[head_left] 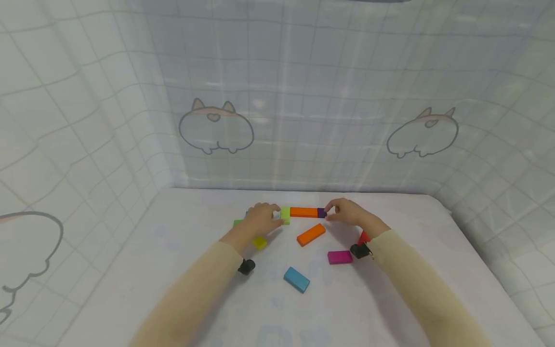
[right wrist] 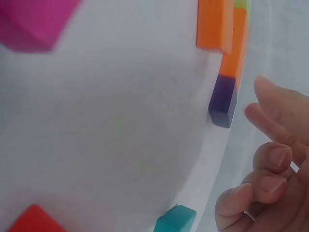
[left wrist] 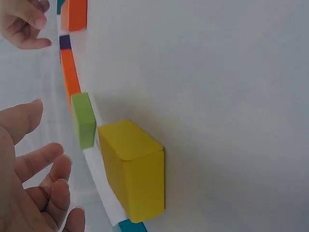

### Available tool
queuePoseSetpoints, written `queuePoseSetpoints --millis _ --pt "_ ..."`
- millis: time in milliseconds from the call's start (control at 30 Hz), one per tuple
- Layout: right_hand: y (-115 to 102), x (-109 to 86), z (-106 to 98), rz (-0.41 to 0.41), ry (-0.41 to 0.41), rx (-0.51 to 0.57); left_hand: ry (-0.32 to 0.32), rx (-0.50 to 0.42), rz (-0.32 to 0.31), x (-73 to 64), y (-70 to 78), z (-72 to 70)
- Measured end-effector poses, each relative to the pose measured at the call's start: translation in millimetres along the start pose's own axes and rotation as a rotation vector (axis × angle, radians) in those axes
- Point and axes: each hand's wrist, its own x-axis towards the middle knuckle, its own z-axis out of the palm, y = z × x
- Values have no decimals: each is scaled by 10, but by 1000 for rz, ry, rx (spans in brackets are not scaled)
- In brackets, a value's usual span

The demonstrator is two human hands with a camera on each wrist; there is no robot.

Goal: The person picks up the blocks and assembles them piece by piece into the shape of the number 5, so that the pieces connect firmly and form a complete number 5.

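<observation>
Along the far side of the white table, a lime green block (head_left: 284, 216), an orange block (head_left: 303, 212) and a dark purple block (head_left: 321, 213) stand in a row, end to end. My left hand (head_left: 259, 220) is at the lime block's left side, thumb and fingers spread with nothing held; the left wrist view shows a gap to the block. At the opposite end, my right hand (head_left: 348, 212) is beside the purple block (right wrist: 223, 100). Its thumb and forefinger reach toward that block without gripping it, the other fingers loosely bent.
Nearer me lie a second orange block (head_left: 310, 234), a magenta block (head_left: 340, 257) and a blue block (head_left: 297, 279). A yellow block (head_left: 260, 242) and a green block (head_left: 237, 223) sit by the left hand. Near the right wrist are a red block (head_left: 363, 237) and a teal block (right wrist: 176, 220).
</observation>
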Motion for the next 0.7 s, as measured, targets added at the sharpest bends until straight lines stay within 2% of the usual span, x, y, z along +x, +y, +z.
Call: queuePoseSetpoints --millis 233,500,700 --pt "-55 -113 49 -30 -41 -2 -14 42 76 -197 48 46" --pt "-99 -187 76 -83 -58 0 -34 53 117 -342 84 180" --pt "-167 -244 101 -103 -72 -12 -71 64 151 -471 121 216"
